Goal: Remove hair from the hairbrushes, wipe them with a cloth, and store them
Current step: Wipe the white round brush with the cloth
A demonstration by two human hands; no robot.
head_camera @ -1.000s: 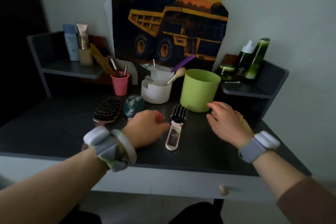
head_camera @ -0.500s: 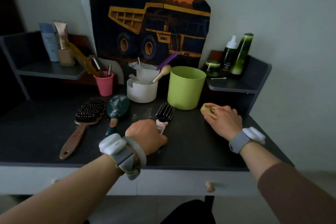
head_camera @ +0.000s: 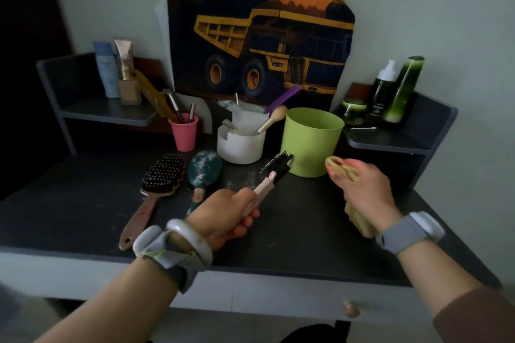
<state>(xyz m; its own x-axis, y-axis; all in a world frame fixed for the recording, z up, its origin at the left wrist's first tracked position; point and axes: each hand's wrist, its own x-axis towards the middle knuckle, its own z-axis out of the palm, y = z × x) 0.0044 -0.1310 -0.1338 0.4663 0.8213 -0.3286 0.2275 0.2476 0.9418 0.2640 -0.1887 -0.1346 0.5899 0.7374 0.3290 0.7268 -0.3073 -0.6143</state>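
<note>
My left hand point(head_camera: 223, 214) grips the pale handle of a black-bristled vent brush point(head_camera: 274, 168), lifted off the dark tabletop point(head_camera: 69, 198) with its head tilted toward the green cup point(head_camera: 310, 142). My right hand point(head_camera: 365, 189) holds a yellow cloth point(head_camera: 358, 220) bunched in its fingers, just right of the brush head. Two more brushes lie on the table to the left: a brown wooden paddle brush point(head_camera: 156, 186) with bristles up, and a teal oval brush point(head_camera: 203, 170) face down.
A white container point(head_camera: 239, 142) with tools and a pink cup point(head_camera: 184, 132) of pencils stand at the back. Tubes point(head_camera: 107, 69) sit on the left shelf, green bottles point(head_camera: 401, 89) on the right shelf. A truck picture leans against the wall.
My left hand closed on the vent brush handle and raised it off the table. My right hand picked up the yellow cloth and lifted it toward the brush.
</note>
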